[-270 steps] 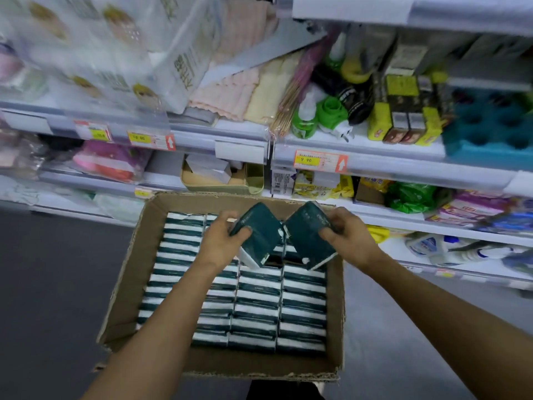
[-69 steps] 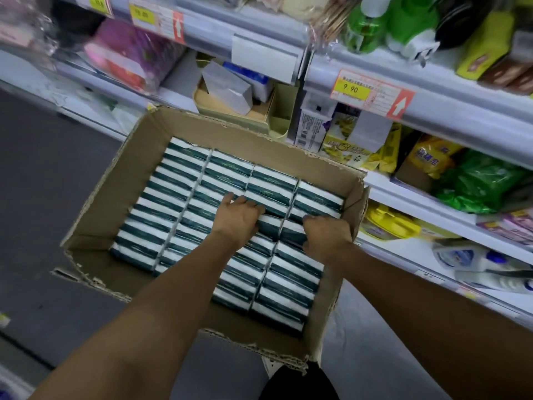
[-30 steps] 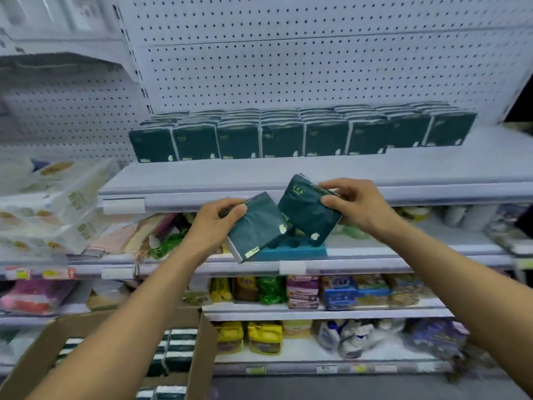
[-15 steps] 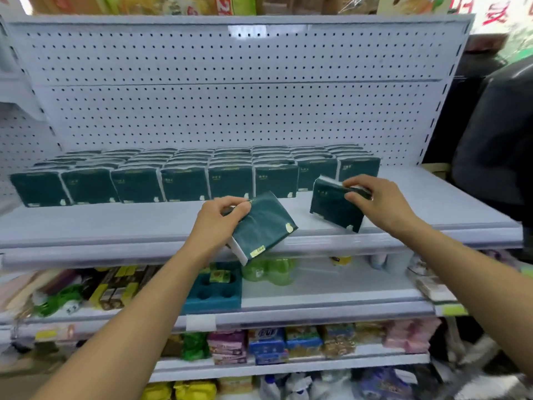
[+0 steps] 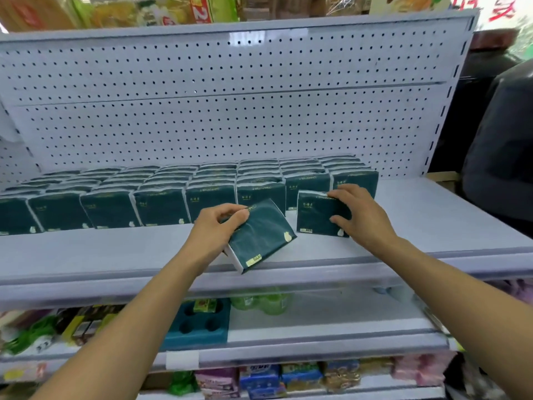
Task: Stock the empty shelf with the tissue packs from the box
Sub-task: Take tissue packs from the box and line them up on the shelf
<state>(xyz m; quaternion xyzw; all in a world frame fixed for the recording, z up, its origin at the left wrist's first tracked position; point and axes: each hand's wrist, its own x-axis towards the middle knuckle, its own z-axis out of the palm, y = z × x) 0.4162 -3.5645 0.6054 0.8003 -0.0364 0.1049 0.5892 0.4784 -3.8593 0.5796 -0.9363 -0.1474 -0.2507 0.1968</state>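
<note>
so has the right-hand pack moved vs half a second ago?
Yes. The right hand has brought its tissue pack back and down onto the shelf, upright before the front row.

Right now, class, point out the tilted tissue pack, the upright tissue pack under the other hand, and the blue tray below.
tilted tissue pack (image 5: 261, 232), head view, front face
upright tissue pack (image 5: 315, 215), head view, front face
blue tray (image 5: 199, 336), head view, front wall

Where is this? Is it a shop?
Most likely a shop aisle: a pegboard-backed shelf holds rows of identical tissue packs, and the lower shelves carry many packaged goods.
</note>
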